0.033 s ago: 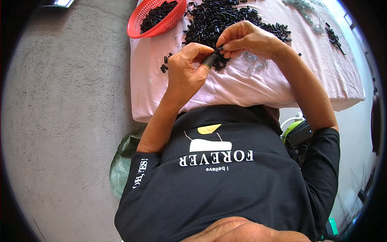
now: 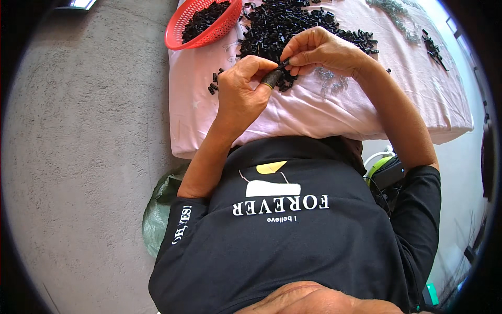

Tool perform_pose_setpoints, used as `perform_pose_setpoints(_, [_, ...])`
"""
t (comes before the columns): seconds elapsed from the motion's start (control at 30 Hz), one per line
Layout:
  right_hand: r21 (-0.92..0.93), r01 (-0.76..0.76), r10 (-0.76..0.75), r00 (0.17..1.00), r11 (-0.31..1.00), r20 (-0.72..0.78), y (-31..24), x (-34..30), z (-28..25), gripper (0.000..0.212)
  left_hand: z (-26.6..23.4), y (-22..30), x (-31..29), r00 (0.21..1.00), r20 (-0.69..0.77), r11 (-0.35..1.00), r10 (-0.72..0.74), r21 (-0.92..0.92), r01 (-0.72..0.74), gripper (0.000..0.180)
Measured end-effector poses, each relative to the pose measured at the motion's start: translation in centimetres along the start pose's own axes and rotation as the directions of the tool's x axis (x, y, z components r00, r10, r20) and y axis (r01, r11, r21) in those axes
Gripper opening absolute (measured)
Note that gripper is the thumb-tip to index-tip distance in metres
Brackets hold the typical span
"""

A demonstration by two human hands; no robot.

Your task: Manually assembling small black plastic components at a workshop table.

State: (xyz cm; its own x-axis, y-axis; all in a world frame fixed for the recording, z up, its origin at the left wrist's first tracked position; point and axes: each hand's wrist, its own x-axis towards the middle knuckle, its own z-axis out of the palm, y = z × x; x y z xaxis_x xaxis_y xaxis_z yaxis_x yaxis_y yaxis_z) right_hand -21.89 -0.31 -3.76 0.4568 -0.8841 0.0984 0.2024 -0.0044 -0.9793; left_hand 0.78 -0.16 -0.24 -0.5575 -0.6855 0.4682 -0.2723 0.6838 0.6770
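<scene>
My left hand (image 2: 241,89) and my right hand (image 2: 327,52) meet over the near edge of a pile of small black parts. Between the fingertips of both hands is a small black part (image 2: 283,65), pinched from either side; its exact shape is too small to make out. A black finger cot (image 2: 271,78) with a yellowish rim covers my left thumb. Beyond my hands spreads the pile of black parts (image 2: 272,29), and a few loose ones (image 2: 213,88) lie left of my left hand. Small silvery pieces (image 2: 330,82) rest on the cloth below my right hand.
A red plastic basket (image 2: 175,32) holding more black parts stands at the table's far left. Pink cloth (image 2: 196,131) covers the table. Silvery pieces (image 2: 400,18) and a small black cluster (image 2: 433,49) lie far right. A greenish bag (image 2: 157,220) is on the floor, left.
</scene>
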Motion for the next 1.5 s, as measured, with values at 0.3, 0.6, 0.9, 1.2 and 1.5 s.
perform_pose_setpoints(0.3, [-0.038, -0.007, 0.006, 1.0, 0.999, -0.02, 0.3, 0.0, 0.3, 0.019, -0.1, 0.1, -0.1, 0.997, 0.062, 0.997, 0.051, 0.059, -0.054, 0.023])
perform_pose_setpoints(0.6, [-0.034, 0.02, -0.02, 1.0, 0.999, -0.011, 0.3, 0.1, 0.9, 0.018, 0.4, -0.3, -0.4, 0.99, 0.018, 0.987, 0.139, 0.083, -0.14, 0.024])
perform_pose_setpoints(0.9, [-0.011, 0.025, -0.024, 0.998, 1.0, 0.055, 0.3, 0.2, 0.9, 0.017, 0.5, -0.5, -0.1, 0.999, 0.027, 0.998, 0.031, -0.052, -0.03, 0.02])
perform_pose_setpoints(1.2, [0.044, 0.046, -0.049, 0.996, 0.998, 0.07, 0.6, 0.3, 0.9, 0.022, 0.2, 0.5, 0.6, 0.989, 0.112, 0.978, 0.092, 0.175, -0.111, 0.035])
perform_pose_setpoints(1.5, [0.021, 0.042, -0.043, 0.997, 0.999, 0.062, 0.8, 0.4, 0.7, 0.023, 0.3, 0.7, 0.8, 0.975, 0.176, 0.972, 0.137, 0.168, -0.167, 0.039])
